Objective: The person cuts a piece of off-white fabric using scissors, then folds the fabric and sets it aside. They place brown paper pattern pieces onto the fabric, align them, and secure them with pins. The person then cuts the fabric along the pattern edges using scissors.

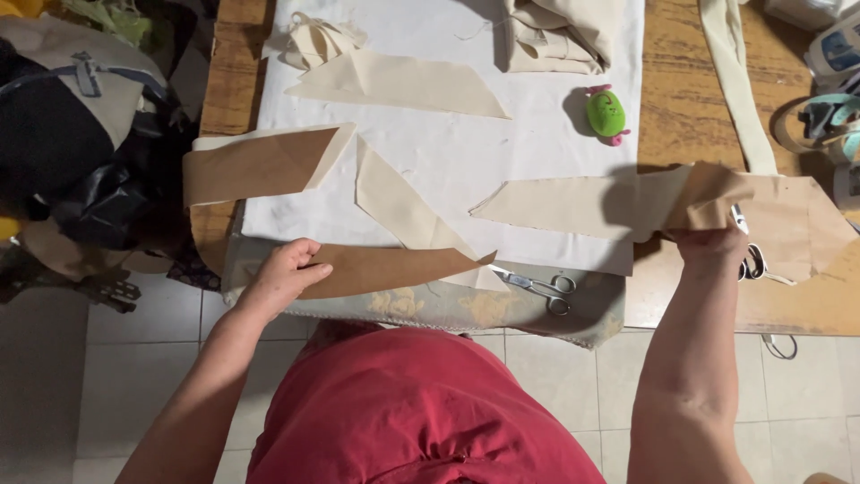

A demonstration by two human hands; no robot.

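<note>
My left hand (285, 272) rests on the left end of a long brown paper pattern strip (394, 267) lying along the near edge of the white cloth-covered table (448, 152). My right hand (712, 240) is raised at the right and grips a crumpled brown paper piece (717, 193), which lies over a cream fabric strip (564, 204). A cream fabric wedge (399, 206) lies between my hands. Small silver scissors (537, 287) lie at the table's front edge, between my two hands.
Another brown paper piece (255, 164) hangs off the left table edge. Cream fabric pieces (403, 82) and folded cloth (555, 36) lie at the back. A green pincushion (606, 114) sits back right. Bags (81, 134) stand left. A sewing machine (833, 54) is far right.
</note>
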